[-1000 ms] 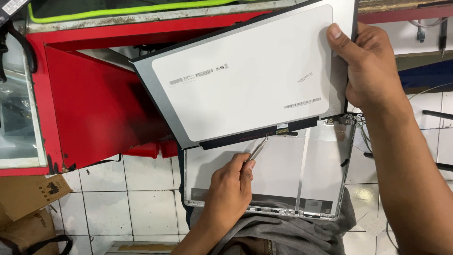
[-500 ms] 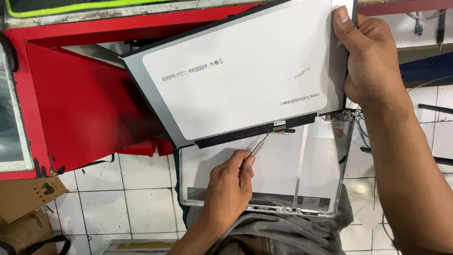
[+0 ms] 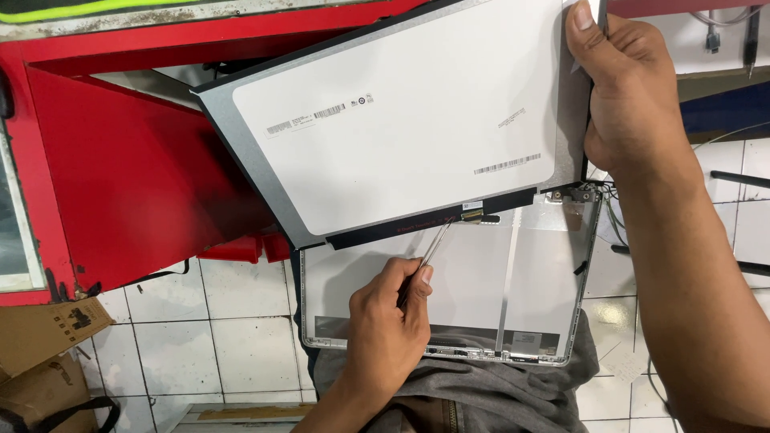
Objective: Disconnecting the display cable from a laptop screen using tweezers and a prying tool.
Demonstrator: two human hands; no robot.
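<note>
A flat laptop screen panel [image 3: 401, 128], white back facing me with a dark strip along its lower edge, is tilted up over a silver laptop lid shell [image 3: 529, 289] that rests on my lap. My right hand [image 3: 626, 104] grips the panel's right edge. My left hand [image 3: 389, 321] holds thin metal tweezers [image 3: 429, 252], whose tip touches the small cable connector [image 3: 473, 216] on the panel's lower edge.
A red workbench frame [image 3: 120, 176] stands at the left and behind. Cardboard boxes [image 3: 40, 353] lie at the lower left on the white tiled floor [image 3: 216, 329]. Cables [image 3: 746, 265] run at the right. Grey trousers [image 3: 481, 393] are under the shell.
The panel and my right hand have shifted slightly up and right in view. The tweezers stay at the connector.
</note>
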